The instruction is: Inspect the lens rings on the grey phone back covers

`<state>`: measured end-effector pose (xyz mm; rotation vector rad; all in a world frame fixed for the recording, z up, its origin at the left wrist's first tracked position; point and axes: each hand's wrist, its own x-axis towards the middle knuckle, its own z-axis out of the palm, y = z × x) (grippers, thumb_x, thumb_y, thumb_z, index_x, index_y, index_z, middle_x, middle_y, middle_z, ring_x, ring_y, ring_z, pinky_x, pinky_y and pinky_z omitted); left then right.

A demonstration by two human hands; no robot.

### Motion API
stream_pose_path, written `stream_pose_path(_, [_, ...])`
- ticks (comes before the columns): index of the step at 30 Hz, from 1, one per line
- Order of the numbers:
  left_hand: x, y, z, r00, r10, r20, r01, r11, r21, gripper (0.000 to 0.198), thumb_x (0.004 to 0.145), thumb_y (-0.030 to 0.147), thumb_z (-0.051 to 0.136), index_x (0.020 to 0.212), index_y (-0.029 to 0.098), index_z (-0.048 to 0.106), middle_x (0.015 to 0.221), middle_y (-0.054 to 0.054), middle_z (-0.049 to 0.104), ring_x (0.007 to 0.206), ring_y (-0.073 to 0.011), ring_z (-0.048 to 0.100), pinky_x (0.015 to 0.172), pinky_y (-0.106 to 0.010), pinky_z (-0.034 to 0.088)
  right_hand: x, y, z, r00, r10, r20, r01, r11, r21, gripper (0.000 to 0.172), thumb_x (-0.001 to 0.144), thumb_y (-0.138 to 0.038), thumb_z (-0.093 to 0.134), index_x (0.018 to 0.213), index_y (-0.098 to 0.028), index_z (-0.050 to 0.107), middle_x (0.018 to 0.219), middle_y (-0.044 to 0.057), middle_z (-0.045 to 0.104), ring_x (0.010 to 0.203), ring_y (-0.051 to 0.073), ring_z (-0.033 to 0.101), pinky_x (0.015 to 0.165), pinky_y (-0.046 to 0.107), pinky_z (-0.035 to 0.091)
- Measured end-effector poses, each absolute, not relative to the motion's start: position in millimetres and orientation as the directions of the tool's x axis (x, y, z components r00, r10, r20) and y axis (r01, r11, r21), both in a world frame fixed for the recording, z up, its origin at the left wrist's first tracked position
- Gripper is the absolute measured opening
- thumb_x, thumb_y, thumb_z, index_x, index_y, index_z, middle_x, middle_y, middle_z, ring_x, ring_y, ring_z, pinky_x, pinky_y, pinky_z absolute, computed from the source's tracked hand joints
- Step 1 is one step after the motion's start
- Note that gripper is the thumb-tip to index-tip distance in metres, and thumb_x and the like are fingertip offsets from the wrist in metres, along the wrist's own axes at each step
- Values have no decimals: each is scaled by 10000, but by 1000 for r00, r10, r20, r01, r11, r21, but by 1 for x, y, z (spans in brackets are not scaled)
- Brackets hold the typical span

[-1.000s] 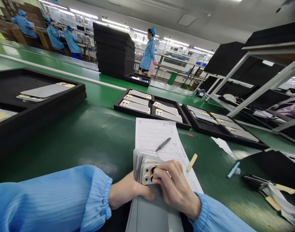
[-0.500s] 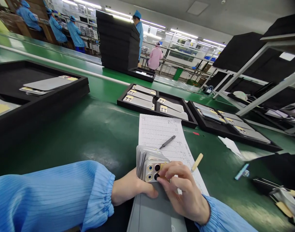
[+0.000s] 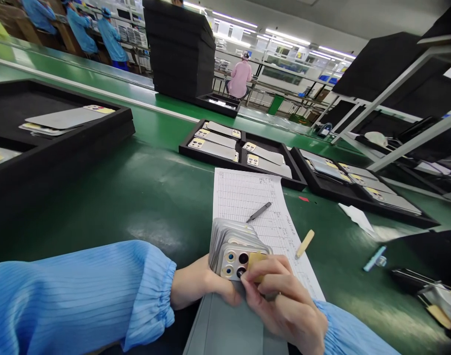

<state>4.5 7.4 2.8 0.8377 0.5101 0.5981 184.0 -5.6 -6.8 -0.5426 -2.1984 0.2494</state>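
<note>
Fingers [image 3: 270, 266] bent, right hand [image 3: 289, 301] at lens [image 3: 240, 271]

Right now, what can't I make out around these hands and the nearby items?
All in the head view:
- Left hand: most of its fingers are hidden behind the stack of panels.
- Stack of panels: near end cut off by the bottom edge.
- Right hand: its own fingers hide whatever they may pinch.
- Paper sheet: writing too small to read.
- Tray at left: cut off by the left edge.
</note>
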Motion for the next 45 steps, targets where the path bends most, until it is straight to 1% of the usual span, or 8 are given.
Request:
stream_pose_path(5, [5, 7, 0, 729, 638, -250, -282, 611, 740, 322, 469, 4, 608, 766, 117, 661, 660, 21, 587, 698, -123, 490, 669, -234, 386, 190, -8, -11, -561, 517, 646, 343, 856, -386, 199, 744, -80, 597, 682, -218, 468, 770, 0, 622, 668, 149, 602, 546, 307, 496])
stream_pose_path(11, [5, 7, 4, 737, 603, -306, -268, 676, 687, 352, 462, 19, 585, 789, 124, 666, 654, 9, 612, 649, -117, 513, 640, -234, 405, 188, -9, -10, -581, 508, 636, 352, 861, -367, 216, 743, -47, 584, 662, -211, 470, 774, -3, 626, 660, 133, 600, 527, 274, 485])
stream_pose_path(13, [5, 8, 5, 742, 580, -336, -250, 705, 663, 356, 467, 36, 580, 800, 129, 666, 648, 7, 617, 612, -111, 515, 608, -231, 406, 184, -10, -7, -571, 496, 654, 353, 868, -350, 225, 748, -23, 566, 669, -207, 462, 755, -6, 610, 660, 127, 597, 518, 266, 476])
stream_pose_path(16, [4, 8, 6, 748, 580, -323, -257, 701, 665, 371, 473, 35, 579, 817, 143, 664, 663, 7, 626, 636, -118, 528, 627, -233, 411, 176, -9, 0, -475, 447, 758, 359, 885, -297, 256, 722, 27, 565, 670, -186, 433, 705, -15, 556, 644, 117, 590, 534, 274, 456])
stream_pose_path(19, [4, 8, 5, 751, 577, -321, -256, 702, 664, 383, 476, 35, 589, 835, 149, 660, 680, 3, 629, 672, -129, 530, 652, -243, 410, 169, -7, 9, -370, 435, 821, 440, 860, -258, 269, 670, -2, 624, 680, -169, 413, 708, -12, 525, 637, 126, 561, 564, 308, 412])
stream_pose_path(24, [3, 8, 2, 734, 554, -392, -230, 747, 624, 373, 472, 70, 610, 836, 139, 658, 638, 1, 607, 603, -122, 517, 598, -248, 401, 167, -4, 19, -391, 543, 743, 572, 776, -266, 194, 641, -97, 635, 780, -128, 504, 747, 37, 521, 629, 148, 480, 552, 326, 354])
stream_pose_path(34, [3, 8, 4, 734, 562, -380, -221, 728, 649, 366, 471, 69, 607, 828, 131, 654, 652, -6, 626, 631, -123, 526, 620, -247, 406, 170, -6, 16, -395, 616, 682, 486, 770, -415, 188, 658, -41, 599, 829, -117, 578, 757, 46, 475, 655, 144, 454, 501, 280, 413])
stream_pose_path(45, [4, 8, 4, 729, 574, -373, -220, 713, 666, 342, 472, 54, 598, 798, 131, 664, 650, 6, 622, 661, -117, 510, 633, -233, 384, 165, -5, 14, -398, 545, 738, 495, 805, -328, 136, 672, -17, 609, 744, -132, 600, 653, 20, 480, 551, 110, 420, 442, 250, 407])
